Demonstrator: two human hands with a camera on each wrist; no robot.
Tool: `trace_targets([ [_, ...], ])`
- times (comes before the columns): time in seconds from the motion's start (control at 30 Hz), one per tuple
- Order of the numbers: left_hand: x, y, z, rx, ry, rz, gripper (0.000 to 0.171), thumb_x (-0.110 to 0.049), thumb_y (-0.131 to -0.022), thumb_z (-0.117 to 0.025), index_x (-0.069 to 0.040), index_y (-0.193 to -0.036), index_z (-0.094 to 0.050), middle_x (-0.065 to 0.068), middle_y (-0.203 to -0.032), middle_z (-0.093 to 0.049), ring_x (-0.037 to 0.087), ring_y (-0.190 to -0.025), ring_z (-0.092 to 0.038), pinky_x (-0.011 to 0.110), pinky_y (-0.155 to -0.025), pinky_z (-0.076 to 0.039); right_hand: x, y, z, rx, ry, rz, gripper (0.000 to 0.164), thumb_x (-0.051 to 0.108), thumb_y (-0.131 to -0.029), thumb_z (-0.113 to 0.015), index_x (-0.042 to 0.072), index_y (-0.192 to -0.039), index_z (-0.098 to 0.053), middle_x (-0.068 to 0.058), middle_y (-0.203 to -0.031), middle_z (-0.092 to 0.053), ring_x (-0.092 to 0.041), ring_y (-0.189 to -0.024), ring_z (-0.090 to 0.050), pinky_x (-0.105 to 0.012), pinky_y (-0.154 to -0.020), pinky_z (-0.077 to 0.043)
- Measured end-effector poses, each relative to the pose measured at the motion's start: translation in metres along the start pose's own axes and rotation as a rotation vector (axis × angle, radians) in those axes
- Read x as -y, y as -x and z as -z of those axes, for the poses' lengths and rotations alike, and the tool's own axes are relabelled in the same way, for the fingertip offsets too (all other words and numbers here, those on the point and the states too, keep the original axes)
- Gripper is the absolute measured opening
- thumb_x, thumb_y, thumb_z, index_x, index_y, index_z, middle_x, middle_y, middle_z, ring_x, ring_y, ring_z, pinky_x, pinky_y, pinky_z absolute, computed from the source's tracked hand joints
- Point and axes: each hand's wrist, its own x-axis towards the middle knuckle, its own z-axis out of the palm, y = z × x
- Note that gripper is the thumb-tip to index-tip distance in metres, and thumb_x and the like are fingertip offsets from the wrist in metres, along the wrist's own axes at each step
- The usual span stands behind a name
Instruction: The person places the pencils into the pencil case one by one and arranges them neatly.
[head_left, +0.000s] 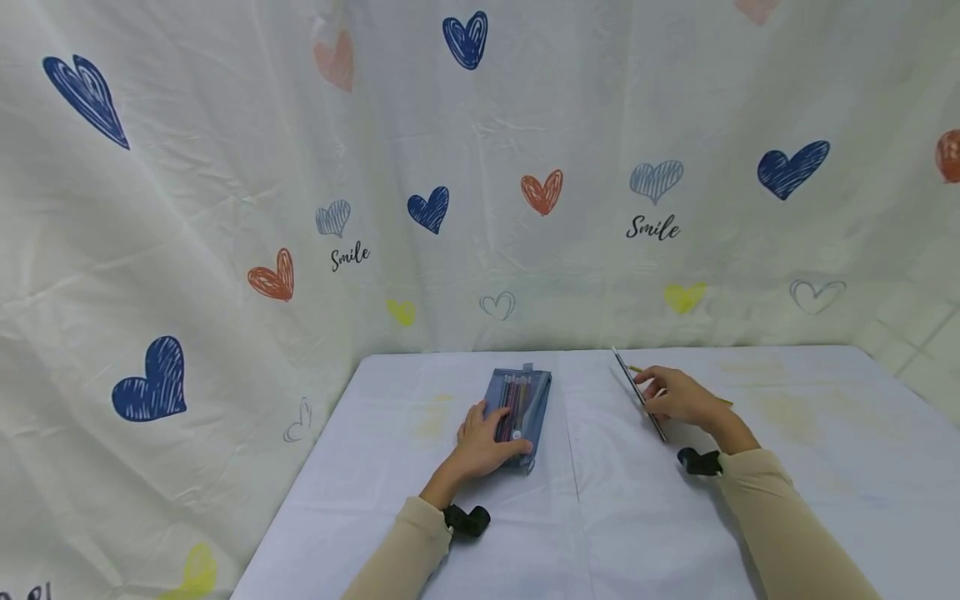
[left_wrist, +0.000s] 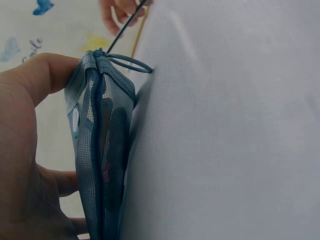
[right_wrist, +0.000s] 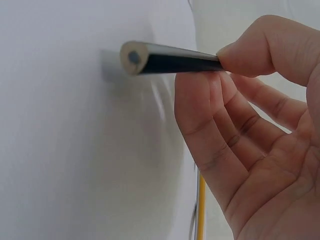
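A blue zippered mesh pencil case (head_left: 537, 414) lies flat on the table, several pencils (head_left: 514, 392) showing through its top. My left hand (head_left: 482, 443) rests on its near end, thumb across the near right corner and fingers spread toward the left side. In the left wrist view the thumb and fingertips touch the upper face of the case (left_wrist: 100, 150). To the right, my right hand (head_left: 678, 398) pinches a dark pencil (right_wrist: 175, 59) between thumb and fingertips, its flat unsharpened end toward the wrist camera. Behind that hand lies a yellow pencil (head_left: 724, 402), partly hidden by it.
A white cloth covers the table (head_left: 600, 517), with a crease running down its middle. Behind and to the left hangs a white curtain (head_left: 480, 125) printed with hearts and "Smile". A dark wrist camera (head_left: 467, 522) juts out beside the left wrist, another (head_left: 699, 462) beside the right.
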Motion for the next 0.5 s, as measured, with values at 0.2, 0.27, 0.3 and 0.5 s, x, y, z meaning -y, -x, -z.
trace_targets([
  [0.2, -0.001, 0.0, -0.001, -0.002, 0.002, 0.006, 0.083, -0.06, -0.087, -0.069, -0.021, -0.155, -0.044, 0.02, -0.17, -0.014, 0.043, -0.158, -0.009, 0.068, -0.122, -0.013, 0.007, -0.001, -0.008, 0.013, -0.098, -0.003, 0.053, -0.002, -0.087, -0.063, -0.011, -0.136, -0.046, -0.011, -0.095, -0.056, -0.016, -0.072, -0.058, -0.032, -0.064, -0.055],
  [0.27, -0.001, 0.0, -0.001, -0.003, 0.003, 0.004, 0.083, -0.06, -0.087, -0.069, -0.021, -0.155, -0.044, 0.02, -0.17, -0.015, 0.043, -0.158, -0.009, 0.068, -0.122, -0.012, 0.011, -0.001, -0.011, 0.024, -0.109, -0.014, 0.052, -0.001, -0.088, -0.063, -0.01, -0.136, -0.046, -0.011, -0.096, -0.055, -0.017, -0.075, -0.058, -0.033, -0.066, -0.056],
  [0.3, -0.001, 0.0, -0.001, -0.003, 0.001, 0.004, 0.083, -0.06, -0.087, -0.069, -0.021, -0.155, -0.044, 0.019, -0.17, -0.015, 0.043, -0.158, -0.009, 0.068, -0.122, -0.012, 0.013, -0.001, -0.013, 0.03, -0.113, -0.019, 0.052, -0.001, -0.088, -0.063, -0.01, -0.137, -0.046, -0.01, -0.096, -0.055, -0.017, -0.076, -0.059, -0.033, -0.067, -0.056],
  [0.5, -0.001, 0.0, 0.0, -0.001, -0.004, 0.001, 0.083, -0.059, -0.087, -0.069, -0.019, -0.155, -0.044, 0.02, -0.17, -0.014, 0.044, -0.158, -0.008, 0.068, -0.122, -0.011, 0.022, -0.002, -0.024, 0.061, -0.14, -0.026, 0.053, 0.001, -0.089, -0.063, -0.009, -0.138, -0.044, -0.009, -0.095, -0.056, -0.018, -0.079, -0.06, -0.035, -0.071, -0.056],
])
